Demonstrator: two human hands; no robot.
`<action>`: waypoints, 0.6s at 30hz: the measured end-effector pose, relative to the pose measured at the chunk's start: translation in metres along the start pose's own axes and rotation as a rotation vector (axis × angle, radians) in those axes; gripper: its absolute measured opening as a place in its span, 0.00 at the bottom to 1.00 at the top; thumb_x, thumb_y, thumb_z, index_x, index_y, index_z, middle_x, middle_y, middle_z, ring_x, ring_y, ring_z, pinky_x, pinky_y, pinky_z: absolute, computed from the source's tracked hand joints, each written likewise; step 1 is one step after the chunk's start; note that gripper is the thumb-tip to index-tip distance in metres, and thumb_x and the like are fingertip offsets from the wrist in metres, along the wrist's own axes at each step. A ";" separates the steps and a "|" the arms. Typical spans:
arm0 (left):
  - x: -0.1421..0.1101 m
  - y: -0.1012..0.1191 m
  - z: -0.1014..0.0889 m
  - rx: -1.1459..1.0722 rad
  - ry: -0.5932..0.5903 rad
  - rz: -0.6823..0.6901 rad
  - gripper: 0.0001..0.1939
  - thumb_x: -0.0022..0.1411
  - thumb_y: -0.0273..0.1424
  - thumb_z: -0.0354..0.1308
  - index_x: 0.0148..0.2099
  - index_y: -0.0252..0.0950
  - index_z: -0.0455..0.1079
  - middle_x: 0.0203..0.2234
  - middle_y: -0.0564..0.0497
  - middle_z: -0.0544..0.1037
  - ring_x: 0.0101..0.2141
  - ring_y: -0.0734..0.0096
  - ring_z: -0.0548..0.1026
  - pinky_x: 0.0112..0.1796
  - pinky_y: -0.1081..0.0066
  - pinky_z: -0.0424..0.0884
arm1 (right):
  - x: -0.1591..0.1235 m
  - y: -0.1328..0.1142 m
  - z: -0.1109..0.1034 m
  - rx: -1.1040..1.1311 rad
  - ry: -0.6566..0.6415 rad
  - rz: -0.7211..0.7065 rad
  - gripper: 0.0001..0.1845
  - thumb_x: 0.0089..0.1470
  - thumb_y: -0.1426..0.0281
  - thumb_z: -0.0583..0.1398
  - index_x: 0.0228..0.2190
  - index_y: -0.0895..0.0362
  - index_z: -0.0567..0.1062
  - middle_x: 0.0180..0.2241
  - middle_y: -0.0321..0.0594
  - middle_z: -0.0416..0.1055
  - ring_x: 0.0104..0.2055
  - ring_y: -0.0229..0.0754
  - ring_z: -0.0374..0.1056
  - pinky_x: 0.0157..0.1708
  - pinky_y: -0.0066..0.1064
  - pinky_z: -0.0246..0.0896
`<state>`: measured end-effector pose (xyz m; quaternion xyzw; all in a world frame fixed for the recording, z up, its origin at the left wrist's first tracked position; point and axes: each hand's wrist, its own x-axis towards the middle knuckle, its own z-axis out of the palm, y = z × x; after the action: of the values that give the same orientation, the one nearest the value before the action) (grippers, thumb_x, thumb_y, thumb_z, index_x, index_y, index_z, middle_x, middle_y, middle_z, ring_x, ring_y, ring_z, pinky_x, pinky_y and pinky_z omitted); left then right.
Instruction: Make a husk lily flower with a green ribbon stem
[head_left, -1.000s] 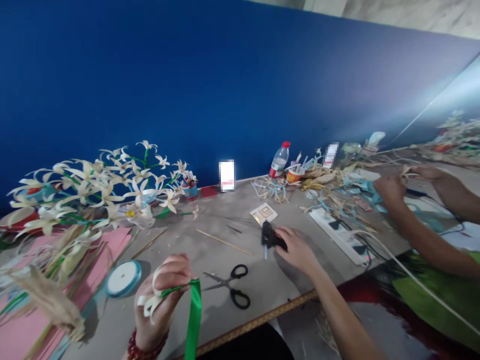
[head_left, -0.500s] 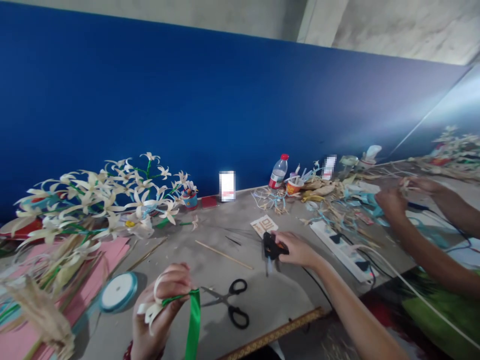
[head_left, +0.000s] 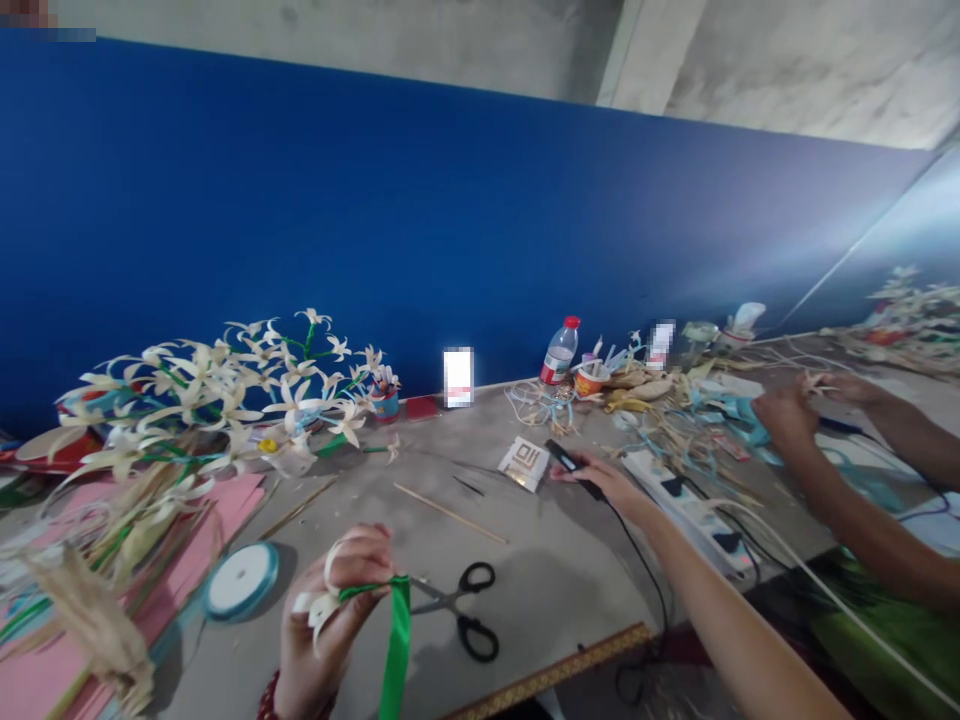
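Note:
My left hand [head_left: 330, 612] is closed near the table's front edge on a small pale husk flower [head_left: 313, 607], with a green ribbon [head_left: 396, 650] hanging down from its fingers. My right hand [head_left: 609, 480] grips a black glue gun [head_left: 573, 466] and holds it lifted above the grey table [head_left: 540, 580]; its black cord runs back along my forearm and off the front edge. Black-handled scissors [head_left: 465, 608] lie between my two hands.
A heap of cream husk flowers [head_left: 217, 400] on green stems lies at the left above pink paper [head_left: 187, 540]. A blue ribbon roll [head_left: 241, 580], a thin stick [head_left: 450, 513], a white power strip [head_left: 686, 500] and a water bottle [head_left: 559, 352] lie around. Another person's hands [head_left: 787, 420] work at the right.
My right hand has lifted the glue gun off the table and turned it, nozzle now pointing up and left. My left hand stays put with the flower and ribbon. The view has tilted upward.

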<state>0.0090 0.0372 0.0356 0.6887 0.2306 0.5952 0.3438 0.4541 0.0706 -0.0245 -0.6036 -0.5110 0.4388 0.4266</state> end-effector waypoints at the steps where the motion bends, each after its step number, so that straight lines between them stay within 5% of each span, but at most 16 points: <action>1: 0.000 0.000 0.000 -0.002 -0.006 0.001 0.05 0.59 0.25 0.61 0.37 0.39 0.76 0.30 0.50 0.81 0.37 0.60 0.77 0.47 0.52 0.72 | 0.000 0.002 0.000 0.072 0.034 -0.004 0.19 0.43 0.59 0.60 0.36 0.57 0.73 0.35 0.43 0.79 0.40 0.52 0.76 0.46 0.44 0.67; 7: -0.001 -0.002 -0.002 -0.003 -0.006 -0.016 0.06 0.59 0.25 0.62 0.38 0.39 0.76 0.31 0.49 0.80 0.36 0.60 0.77 0.49 0.51 0.70 | -0.016 -0.010 -0.003 0.366 0.214 -0.024 0.18 0.46 0.59 0.61 0.37 0.57 0.74 0.37 0.48 0.78 0.34 0.49 0.76 0.32 0.38 0.73; 11: -0.001 -0.005 0.003 -0.040 0.030 -0.035 0.04 0.59 0.26 0.62 0.37 0.39 0.77 0.30 0.49 0.80 0.35 0.60 0.77 0.47 0.52 0.71 | -0.047 -0.038 0.020 0.424 0.239 -0.055 0.14 0.47 0.64 0.64 0.36 0.59 0.75 0.35 0.44 0.78 0.25 0.38 0.71 0.23 0.28 0.67; 14: 0.002 -0.004 0.009 -0.068 0.043 -0.029 0.03 0.59 0.26 0.63 0.36 0.39 0.77 0.29 0.49 0.80 0.34 0.61 0.77 0.45 0.53 0.72 | -0.080 -0.064 0.056 0.338 0.010 -0.098 0.17 0.54 0.59 0.60 0.36 0.62 0.76 0.27 0.45 0.76 0.22 0.40 0.68 0.23 0.31 0.66; 18: 0.007 -0.002 0.014 -0.094 0.063 -0.035 0.02 0.59 0.27 0.63 0.36 0.38 0.76 0.28 0.50 0.80 0.33 0.62 0.76 0.45 0.53 0.71 | -0.124 -0.095 0.108 0.242 -0.126 -0.186 0.18 0.59 0.57 0.58 0.36 0.60 0.77 0.29 0.46 0.77 0.20 0.39 0.67 0.22 0.31 0.65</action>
<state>0.0238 0.0409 0.0382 0.6487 0.2252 0.6206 0.3786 0.3157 -0.0339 0.0520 -0.4691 -0.5337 0.4928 0.5022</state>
